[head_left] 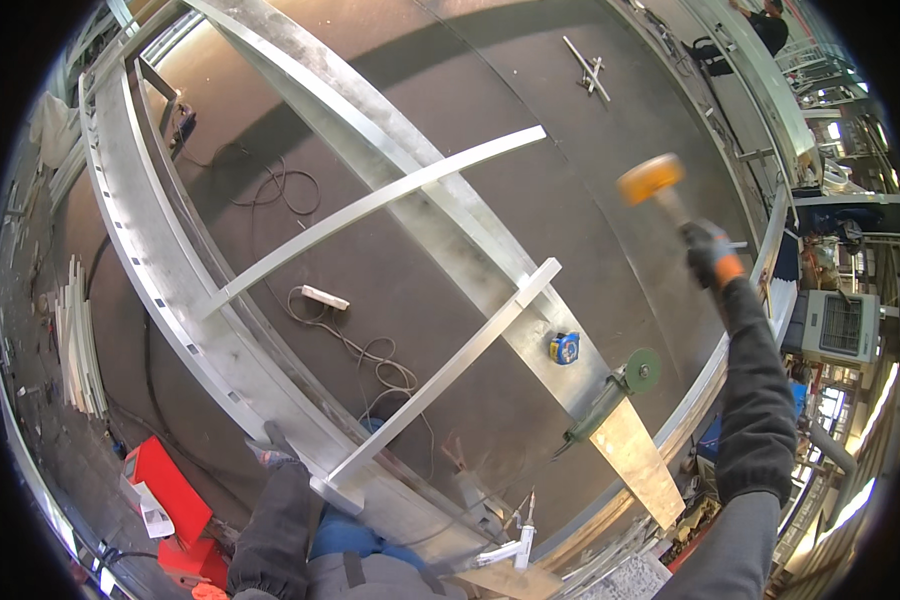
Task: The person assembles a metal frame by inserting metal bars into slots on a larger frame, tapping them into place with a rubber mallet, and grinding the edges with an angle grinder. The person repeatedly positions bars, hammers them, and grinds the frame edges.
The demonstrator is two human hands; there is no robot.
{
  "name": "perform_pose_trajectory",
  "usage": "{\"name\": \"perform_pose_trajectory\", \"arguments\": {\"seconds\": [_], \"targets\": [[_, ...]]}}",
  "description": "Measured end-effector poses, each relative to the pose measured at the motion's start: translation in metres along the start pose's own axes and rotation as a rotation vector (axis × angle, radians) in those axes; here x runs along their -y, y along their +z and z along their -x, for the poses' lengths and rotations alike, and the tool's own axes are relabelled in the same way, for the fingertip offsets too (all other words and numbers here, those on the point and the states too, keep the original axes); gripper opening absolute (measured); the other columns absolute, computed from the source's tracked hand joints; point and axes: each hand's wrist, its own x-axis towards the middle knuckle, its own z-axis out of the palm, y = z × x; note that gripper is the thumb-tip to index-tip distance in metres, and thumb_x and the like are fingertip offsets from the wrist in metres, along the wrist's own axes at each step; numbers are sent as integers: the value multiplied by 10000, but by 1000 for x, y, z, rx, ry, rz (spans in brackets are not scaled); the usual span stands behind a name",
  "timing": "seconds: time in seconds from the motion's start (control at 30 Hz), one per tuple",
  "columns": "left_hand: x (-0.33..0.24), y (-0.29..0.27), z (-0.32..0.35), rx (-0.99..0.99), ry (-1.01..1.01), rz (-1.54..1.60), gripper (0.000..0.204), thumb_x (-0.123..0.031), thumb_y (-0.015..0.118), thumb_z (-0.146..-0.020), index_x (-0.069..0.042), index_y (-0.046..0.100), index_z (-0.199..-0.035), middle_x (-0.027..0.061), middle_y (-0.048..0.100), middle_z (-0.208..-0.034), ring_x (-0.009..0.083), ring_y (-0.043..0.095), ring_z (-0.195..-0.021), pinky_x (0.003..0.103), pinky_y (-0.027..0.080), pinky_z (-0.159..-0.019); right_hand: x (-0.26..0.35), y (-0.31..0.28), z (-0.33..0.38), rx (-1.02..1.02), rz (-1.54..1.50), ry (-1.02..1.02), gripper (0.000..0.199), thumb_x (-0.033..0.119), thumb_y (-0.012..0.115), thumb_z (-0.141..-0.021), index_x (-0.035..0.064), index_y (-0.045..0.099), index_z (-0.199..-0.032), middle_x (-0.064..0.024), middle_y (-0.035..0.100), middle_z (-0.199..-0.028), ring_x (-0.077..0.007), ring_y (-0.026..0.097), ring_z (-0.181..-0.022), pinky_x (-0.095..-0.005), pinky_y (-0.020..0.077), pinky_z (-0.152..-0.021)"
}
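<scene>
1) The right hand [708, 255], gloved, is closed around the handle of an orange-headed mallet [650, 180]
2) The mallet's blurred head lies beyond that hand, up and to its left
3) The right arm stretches far out to the right; the left arm hangs close to the body
4) The left hand [273, 447] is by the near metal beam [235, 340]; whether it grips, I cannot tell
5) A square crossbar [440, 377] spans to the farther beam [560, 385], near a blue tape measure [564, 348]
</scene>
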Motion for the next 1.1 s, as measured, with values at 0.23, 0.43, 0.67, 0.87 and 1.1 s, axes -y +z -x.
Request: {"name": "perform_pose_trajectory", "arguments": {"seconds": [0.23,0.43,0.67,0.87,1.1], "targets": [[1,-1,-1,33,-97,370,602,-317,685,-946,37,468,-1382,195,626,-1205,271,625,-1031,420,530,-867,-32,37,9,109,-169,178,183,272,541,-1005,99,597,-1019,-103,579,-752,-246,566,-538,-438,495,-518],[25,-9,-17,2,71,-98,645,-440,662,-945,34,524,-1360,176,660,-1196,281,662,-994,427,533,-860,-6,82,26,294,-124,149,328,466,544,-999,147,561,-1072,-1,489,-651,-101,429,-447,-292,358,-378],[29,-13,-19,115,-213,-16,508,-303,639,-978,25,526,-1349,154,655,-1197,257,651,-995,380,527,-841,3,11,-8,-390,-356,291,288,420,515,-1012,136,556,-992,-26,501,-644,-131,419,-393,-322,375,-354],[26,-18,-15,23,31,-79,435,-264,626,-986,36,572,-1296,146,673,-1135,260,656,-984,393,546,-829,25,121,82,470,-8,286,308,394,583,-993,114,617,-1118,-24,535,-654,-144,499,-496,-339,418,-448],[59,-4,-27,120,-16,163,462,-334,598,-974,27,596,-1261,139,664,-1159,239,639,-988,396,537,-847,-35,109,53,171,-230,379,389,556,552,-965,216,504,-783,80,337,-505,-96,301,-336,-302,239,-309]]}}
